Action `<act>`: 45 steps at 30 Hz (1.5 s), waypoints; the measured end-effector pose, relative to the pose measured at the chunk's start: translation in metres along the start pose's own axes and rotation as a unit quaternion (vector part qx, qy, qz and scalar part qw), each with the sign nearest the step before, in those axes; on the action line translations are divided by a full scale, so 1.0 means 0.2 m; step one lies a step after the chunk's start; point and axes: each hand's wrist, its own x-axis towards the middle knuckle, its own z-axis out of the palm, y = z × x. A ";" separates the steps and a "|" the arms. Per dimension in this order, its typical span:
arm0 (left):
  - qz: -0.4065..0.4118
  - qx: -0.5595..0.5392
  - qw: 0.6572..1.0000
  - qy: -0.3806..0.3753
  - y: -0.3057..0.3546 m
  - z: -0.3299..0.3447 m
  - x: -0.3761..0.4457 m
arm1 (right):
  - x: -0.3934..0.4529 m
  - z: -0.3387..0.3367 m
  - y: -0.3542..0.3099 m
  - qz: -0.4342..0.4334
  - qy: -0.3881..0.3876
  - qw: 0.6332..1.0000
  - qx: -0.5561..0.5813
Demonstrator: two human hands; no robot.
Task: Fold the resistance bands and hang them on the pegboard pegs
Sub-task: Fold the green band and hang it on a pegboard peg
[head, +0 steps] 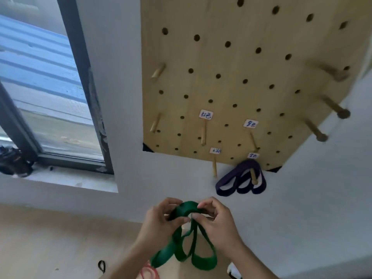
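Green band (186, 236), folded into hanging loops below the pegboard (231, 81), is pinched at its top by left hand (161, 220) and right hand (216, 218); loosening either pinch would likely unfold it.

Both hands, left hand (161, 218) and right hand (216, 220), pinching the folded green band (186, 210) below the wooden pegboard (231, 63), loops hanging down; purple band (240, 181) draped on a bottom peg (253, 176).

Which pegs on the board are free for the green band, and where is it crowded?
Free: the labelled peg left of the purple band, and the peg above it. Crowded: the bottom-right peg, wrapped by that band. Both hands grip the green band.
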 end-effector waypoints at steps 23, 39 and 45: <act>0.026 0.178 0.980 0.087 0.20 0.55 0.97 | 0.95 -0.42 0.30 -0.019 0.063 0.994 0.091; -0.012 0.247 0.956 0.156 0.27 0.59 1.08 | 1.05 -0.32 0.37 0.134 0.093 0.945 0.283; -0.001 0.240 0.960 0.147 0.27 0.60 1.08 | 1.09 -0.34 0.40 0.168 -0.008 0.904 0.393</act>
